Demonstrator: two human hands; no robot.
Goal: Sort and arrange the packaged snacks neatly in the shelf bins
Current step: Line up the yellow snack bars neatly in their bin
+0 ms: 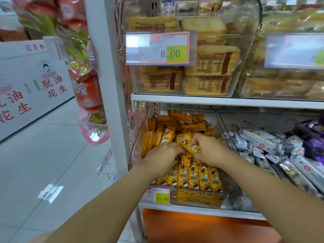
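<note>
1. Both bare forearms reach into the left clear bin (140, 135) on the lower shelf (201, 208).
2. The right hand (208, 149) is clamped on one yellow snack packet (190, 147). Its fingers curl over the top and its thumb sits beneath. The packet lies tilted, just above the middle of the bin.
3. The left hand (163, 155) is palm down, with fingers bent toward the left end of that same packet and in among the packets below it. I cannot tell whether it grips anything.
4. In the front of the bin, a neat row of yellow packets (194, 178) stands upright, side by side, faces outward.
5. In the back of the bin, a loose heap of yellow packets (184, 121) lies at mixed angles. A few lean on end against the left wall.
6. A price label (158, 195) reading 15.80 is clipped to the bin's front left corner.
7. The next bin to the right holds silver-grey packets (263, 141) in a jumble. Purple packets (313, 137) are at the far right edge.
8. On the upper shelf (210, 100), a clear bin holds stacked wrapped cake slices (210, 62). A price label (159, 48) on it reads 8.00.
9. To the left of the white shelf post (105, 67), red hanging bags (87, 88) are blurred. Beyond them, white cartons (26, 85) with red lettering stand on the pale tiled floor (43, 163).
</note>
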